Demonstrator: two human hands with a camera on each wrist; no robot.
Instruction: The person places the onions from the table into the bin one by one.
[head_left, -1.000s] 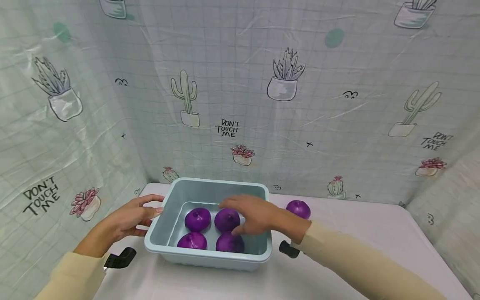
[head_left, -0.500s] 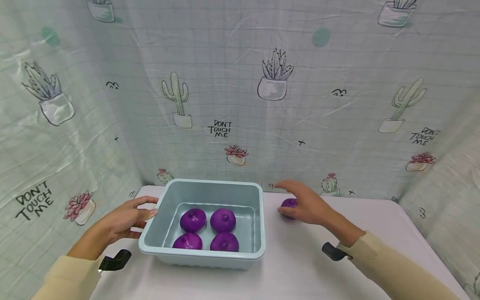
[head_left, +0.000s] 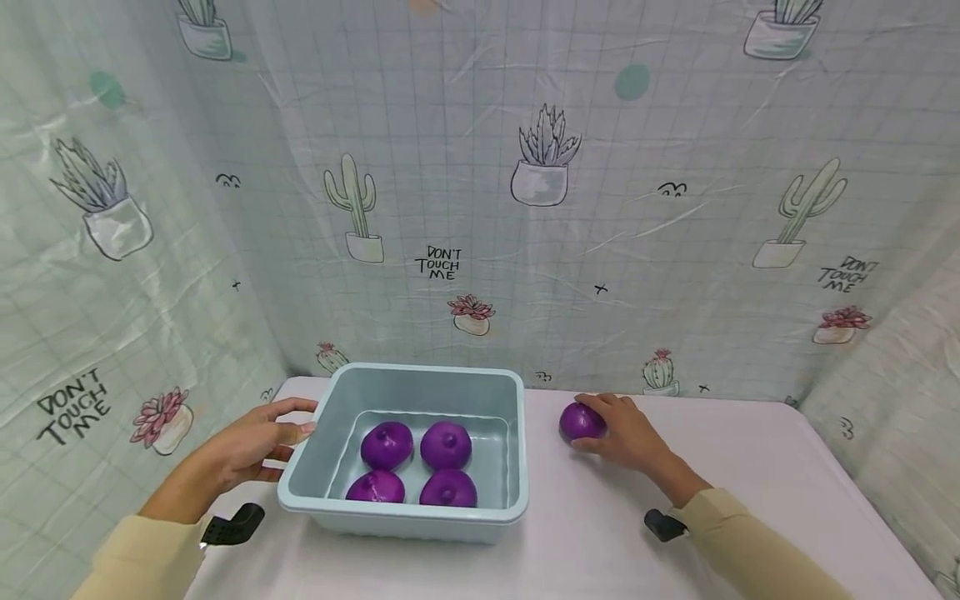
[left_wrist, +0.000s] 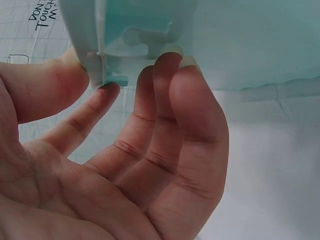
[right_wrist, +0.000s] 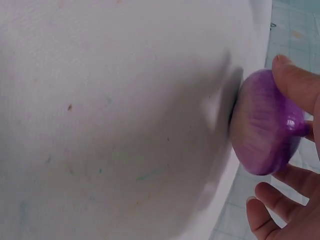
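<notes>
Between the thumb and fingers of my right hand (head_left: pixel 628 435) is a purple onion (head_left: pixel 579 422) at the table's back, right of the bin. The right wrist view shows this onion (right_wrist: pixel 262 125) close to the white surface, thumb on one side and fingers on the other. My left hand (head_left: pixel 247 446) holds the left rim of a pale blue plastic bin (head_left: pixel 405 525). In the left wrist view, the thumb and a fingertip pinch the bin's edge, while the other fingers curl by its outer wall (left_wrist: pixel 250 50). Several more onions (head_left: pixel 446 446) lie inside the bin.
A white-covered table (head_left: pixel 592 533) carries the bin. Behind and beside it hangs a curtain (head_left: pixel 480 167) printed with cacti and grid lines. A black wrist device (head_left: pixel 234 525) sits on the left wrist and another black device (head_left: pixel 664 525) on the right.
From over the onions in the bin, my right hand has moved right to the loose onion and closed around it. My left hand stays at the bin's rim.
</notes>
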